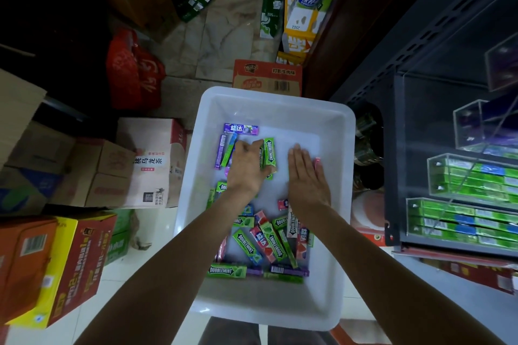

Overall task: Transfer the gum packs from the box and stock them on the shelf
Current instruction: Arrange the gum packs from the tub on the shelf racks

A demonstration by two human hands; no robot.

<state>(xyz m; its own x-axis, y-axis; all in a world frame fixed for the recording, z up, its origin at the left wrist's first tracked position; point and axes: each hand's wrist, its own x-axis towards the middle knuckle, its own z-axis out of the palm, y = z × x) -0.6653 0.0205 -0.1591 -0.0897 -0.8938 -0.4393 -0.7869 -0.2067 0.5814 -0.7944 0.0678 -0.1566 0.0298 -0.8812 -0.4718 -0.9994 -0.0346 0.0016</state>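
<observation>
both hands are down inside the white plastic box [340, 176], which sits low in front of the person, just left of the dark metal shelf [420, 148]. the left hand [246, 168] has its fingers curled over a small bundle of green gum packs [269, 154], with the thumb on the near side of them, so it looks like it is gathering several at once rather than one at a time. the right hand [307, 176] lies flat with the fingers straight and close together, palm down on the box floor; a pink pack [317, 162] shows just past its outer edge, and i can't tell whether the hand is touching it or only resting beside it. my guess is the flat hand is steadying or sweeping packs toward the other

most of the remaining stock is a loose heap of mixed packs [266, 241] in the near half of the box, green, red and purple, lying at all angles and partly under the forearms. a few purple and blue packs [241, 129] lie at the far side by the left hand

on the shelf, clear plastic trays [420, 218] already hold neat rows of green packs [454, 222], laid lengthwise and facing out, so the bundled ones probably belong there. plenty is left to move. cardboard cartons [117, 173] crowd the floor to the left
</observation>
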